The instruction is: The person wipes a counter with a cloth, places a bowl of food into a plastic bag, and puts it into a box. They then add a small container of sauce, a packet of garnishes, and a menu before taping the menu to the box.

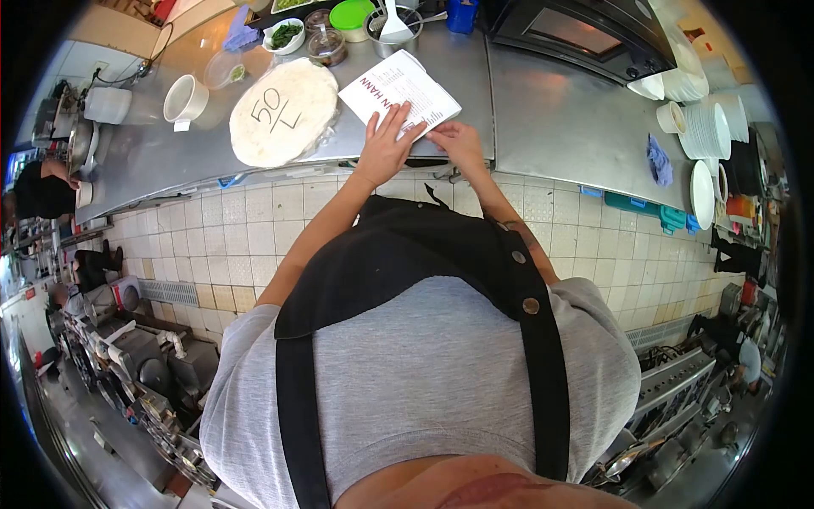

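A white paper packet (405,92) with red and black print lies at a slant on the steel counter (543,127). My left hand (390,146) rests on its lower left part, palm down with the fingers spread. At the packet's lower right corner is my right hand (456,142), its fingers bent together at the paper's edge; whether they pinch it is too small to tell. Just left of the packet lies a large round white disc (284,112) marked "50 L", with clear plastic around its edge.
Behind the packet stand a metal pot (393,32) with a white spatula, a green lid (350,15) and a bowl of greens (283,36). A white tub (186,99) is at left. A black oven (585,38) and stacked plates (705,131) are at right.
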Demonstrator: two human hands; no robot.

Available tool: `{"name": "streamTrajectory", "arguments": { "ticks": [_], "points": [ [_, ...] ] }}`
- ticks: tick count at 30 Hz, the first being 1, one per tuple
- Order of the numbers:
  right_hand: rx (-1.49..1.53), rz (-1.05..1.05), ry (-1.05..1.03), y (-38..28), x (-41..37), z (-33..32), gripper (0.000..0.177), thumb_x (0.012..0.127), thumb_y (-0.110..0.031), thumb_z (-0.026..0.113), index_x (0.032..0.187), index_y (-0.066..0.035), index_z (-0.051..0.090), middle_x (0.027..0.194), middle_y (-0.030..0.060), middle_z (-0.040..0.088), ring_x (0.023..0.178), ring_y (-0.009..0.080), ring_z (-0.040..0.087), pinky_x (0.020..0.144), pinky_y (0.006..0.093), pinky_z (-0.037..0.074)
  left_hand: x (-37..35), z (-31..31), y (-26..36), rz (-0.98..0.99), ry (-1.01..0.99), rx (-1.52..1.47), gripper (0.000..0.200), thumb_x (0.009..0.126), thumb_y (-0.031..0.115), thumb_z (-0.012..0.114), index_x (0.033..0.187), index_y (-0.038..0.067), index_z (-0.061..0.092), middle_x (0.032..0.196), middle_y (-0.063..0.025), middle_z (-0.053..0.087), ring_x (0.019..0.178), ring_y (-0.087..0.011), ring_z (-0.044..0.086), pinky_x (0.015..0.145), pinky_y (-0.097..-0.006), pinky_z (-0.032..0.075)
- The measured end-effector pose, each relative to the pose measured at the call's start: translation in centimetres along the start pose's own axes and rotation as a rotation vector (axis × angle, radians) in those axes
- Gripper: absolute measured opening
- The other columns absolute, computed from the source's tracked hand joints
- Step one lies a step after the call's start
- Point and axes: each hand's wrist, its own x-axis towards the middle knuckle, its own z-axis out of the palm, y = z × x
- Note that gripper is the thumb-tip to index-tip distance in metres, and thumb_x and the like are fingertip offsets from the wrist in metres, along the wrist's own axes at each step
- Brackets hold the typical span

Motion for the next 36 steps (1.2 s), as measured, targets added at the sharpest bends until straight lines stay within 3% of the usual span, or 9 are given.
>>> {"name": "streamTrajectory", "arguments": {
  "ticks": [4, 10, 13, 19, 22, 29, 32, 33, 36],
  "points": [
    [-0.21, -0.199, 0.057, 1.0, 0.4, 0.0, 0.022, 0.075, -0.013, 0.077, 0.08, 0.001, 0.061, 0.067, 0.0064, 0.065, 0.06, 0.0099, 0.06, 0.054, 0.0245, 0.048, 0.1, -0.1, 0.0, 0.006, -0.021, 0.021, 0.046, 0.083, 0.015, 0.059, 0.127, 0.025, 0.054, 0.144, -0.0132, 0.036, 0.132, -0.0307, 0.035, 0.103, -0.0538, 0.025],
    [-0.448, -0.581, 0.155, 3.7, 2.0, 0.3, 0.029, 0.072, -0.022, 0.078, 0.08, -0.002, 0.059, 0.07, 0.0095, 0.065, 0.06, 0.021, 0.064, 0.055, 0.0316, 0.05, 0.1, -0.2, 0.1, 0.007, -0.019, 0.024, 0.049, 0.081, 0.014, 0.06, 0.128, 0.026, 0.053, 0.144, -0.0119, 0.036, 0.132, -0.0304, 0.034, 0.104, -0.0537, 0.025],
    [-0.615, -0.646, 0.155, 3.7, 2.4, 0.1, 0.028, 0.071, -0.023, 0.077, 0.079, -0.004, 0.059, 0.071, 0.0094, 0.065, 0.063, 0.0258, 0.064, 0.056, 0.0348, 0.05, 0.1, -0.4, 0.2, 0.008, -0.029, 0.015, 0.05, 0.081, 0.013, 0.06, 0.129, 0.025, 0.052, 0.145, -0.0121, 0.035, 0.133, -0.0306, 0.034, 0.104, -0.0543, 0.025],
    [-0.64, -0.621, 0.171, 3.3, 2.1, 0.2, 0.027, 0.069, -0.02, 0.077, 0.08, -0.004, 0.058, 0.073, 0.0089, 0.065, 0.067, 0.0268, 0.063, 0.061, 0.0375, 0.05, 0.1, -0.7, 0.6, -0.02, -0.117, 0.07, 0.061, 0.079, 0.016, 0.061, 0.137, 0.022, 0.042, 0.149, -0.0129, 0.028, 0.137, -0.032, 0.026, 0.105, -0.058, 0.021],
    [-0.696, -0.611, 0.191, 2.8, 1.8, 0.4, 0.026, 0.068, -0.017, 0.077, 0.08, -0.003, 0.058, 0.076, 0.0091, 0.063, 0.069, 0.0277, 0.063, 0.062, 0.038, 0.05, 0.6, -2.0, 1.8, -0.1, -0.207, 0.068, 0.063, 0.082, 0.03, 0.06, 0.14, 0.019, 0.038, 0.15, -0.0126, 0.025, 0.138, -0.0323, 0.024, 0.104, -0.0635, 0.019],
    [-0.538, -0.509, 0.19, 2.5, 1.2, 0.9, 0.019, 0.068, -0.004, 0.069, 0.081, -0.001, 0.057, 0.078, 0.0128, 0.059, 0.07, 0.0278, 0.061, 0.064, 0.0376, 0.05, 3.8, 0.2, -1.1, -0.242, -0.246, 0.188, 0.074, 0.091, 0.059, 0.034, 0.146, 0.011, 0.024, 0.154, -0.0106, 0.016, 0.141, -0.0319, 0.014, 0.105, -0.0675, 0.009],
    [-0.564, -0.453, 0.33, 2.4, 1.9, 0.3, 0.016, 0.069, -0.002, 0.066, 0.083, 0.001, 0.057, 0.077, 0.0135, 0.059, 0.07, 0.0301, 0.06, 0.066, 0.0394, 0.049, 5.2, 0.7, -4.6, -0.452, -0.194, 0.228, 0.076, 0.091, 0.057, 0.035, 0.146, 0.007, 0.021, 0.154, -0.0101, 0.016, 0.142, -0.0311, 0.013, 0.106, -0.0662, 0.009],
    [-0.444, -0.325, 0.333, 2.4, 2.6, 0.1, 0.018, 0.072, -0.001, 0.062, 0.089, 0.001, 0.056, 0.087, 0.0169, 0.058, 0.08, 0.031, 0.06, 0.073, 0.0392, 0.048, 5.5, 0.5, -5.5, -0.514, -0.202, 0.254, 0.072, 0.092, 0.052, 0.036, 0.145, 0.005, 0.023, 0.154, -0.0105, 0.016, 0.142, -0.0319, 0.013, 0.107, -0.0646, 0.012],
    [-0.452, -0.402, 0.572, 0.8, 2.8, -0.5, 0.024, 0.074, 0.003, 0.056, 0.098, 0.0, 0.055, 0.1, 0.0189, 0.055, 0.089, 0.0313, 0.058, 0.079, 0.038, 0.046, 5.9, 1.4, -8.6, -0.703, -0.17, 0.23, 0.069, 0.093, 0.049, 0.035, 0.144, 0.004, 0.024, 0.153, -0.0118, 0.016, 0.142, -0.0325, 0.011, 0.107, -0.0651, 0.012]
  ]
}}
